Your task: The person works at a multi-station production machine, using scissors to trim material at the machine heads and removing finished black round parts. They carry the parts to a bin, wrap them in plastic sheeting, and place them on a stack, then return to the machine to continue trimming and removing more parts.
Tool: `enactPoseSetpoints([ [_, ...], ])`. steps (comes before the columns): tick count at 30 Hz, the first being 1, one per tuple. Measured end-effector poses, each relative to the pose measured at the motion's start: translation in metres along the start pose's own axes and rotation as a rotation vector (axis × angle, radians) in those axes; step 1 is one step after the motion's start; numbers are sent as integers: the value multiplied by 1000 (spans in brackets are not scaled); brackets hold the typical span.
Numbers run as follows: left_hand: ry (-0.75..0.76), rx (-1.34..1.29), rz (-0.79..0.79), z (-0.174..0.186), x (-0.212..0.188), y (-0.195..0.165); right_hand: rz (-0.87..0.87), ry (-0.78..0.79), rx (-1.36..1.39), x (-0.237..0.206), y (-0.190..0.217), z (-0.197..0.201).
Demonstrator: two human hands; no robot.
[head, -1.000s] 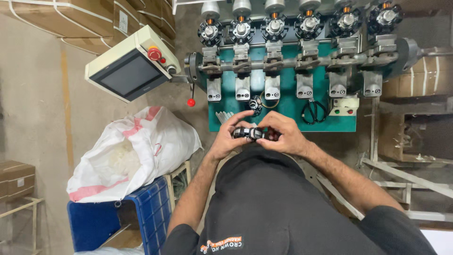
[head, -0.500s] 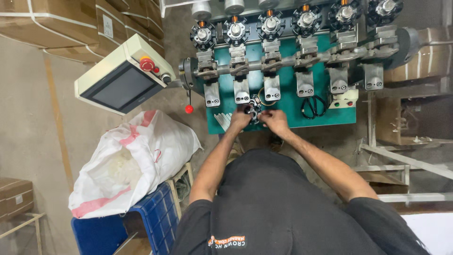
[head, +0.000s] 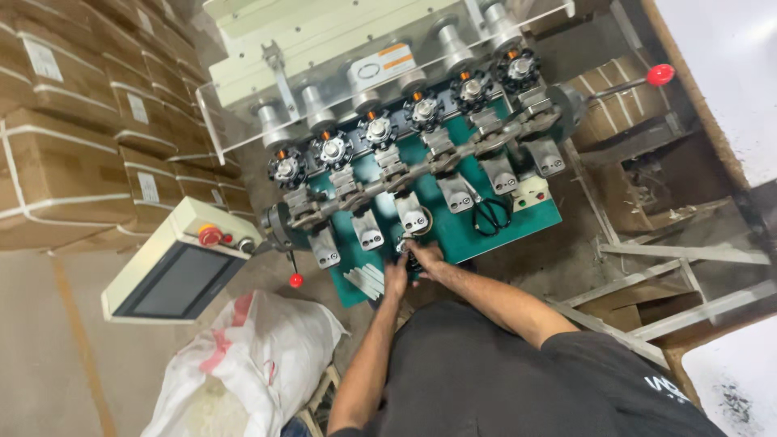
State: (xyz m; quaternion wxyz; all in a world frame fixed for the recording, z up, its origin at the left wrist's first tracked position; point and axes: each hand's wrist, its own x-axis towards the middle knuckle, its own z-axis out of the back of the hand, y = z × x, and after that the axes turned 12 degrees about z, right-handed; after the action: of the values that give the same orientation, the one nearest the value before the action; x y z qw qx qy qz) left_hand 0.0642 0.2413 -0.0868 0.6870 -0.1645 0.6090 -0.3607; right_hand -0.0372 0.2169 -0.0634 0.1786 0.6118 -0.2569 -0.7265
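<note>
both hands' fingers (head: pixel 410 257) curl closed around a small dark part (head: pixel 413 261).

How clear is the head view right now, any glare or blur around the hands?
Head view: tilted and bent at the edges like a wide lens; white glare blows out the top right corner; the left hand and right hand lie in dim light at the green machine, slightly soft, so what the fingers pinch cannot be told; the scissors read sharp.
</note>
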Motion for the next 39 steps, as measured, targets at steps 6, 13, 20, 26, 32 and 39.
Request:
enactPoseSetpoints([
  [6,374,11,410,-29,-28,17,-137,402,-6,16,-35,116],
  [13,334,274,122,-91,9,7,-156,55,652,-64,-190,371],
  [20,302,79,-91,-96,48,-19,138,-1022,1086,-191,-297,550],
  [26,208,15,10,-117,73,-29,9,-1570,1366,-207,-315,616],
  [32,121,-79,35,-116,68,-21,173,-1784,1466,-175,-327,651],
  [39,-175,-283,137,-79,32,21,363,-998,1145,-58,-255,629],
])
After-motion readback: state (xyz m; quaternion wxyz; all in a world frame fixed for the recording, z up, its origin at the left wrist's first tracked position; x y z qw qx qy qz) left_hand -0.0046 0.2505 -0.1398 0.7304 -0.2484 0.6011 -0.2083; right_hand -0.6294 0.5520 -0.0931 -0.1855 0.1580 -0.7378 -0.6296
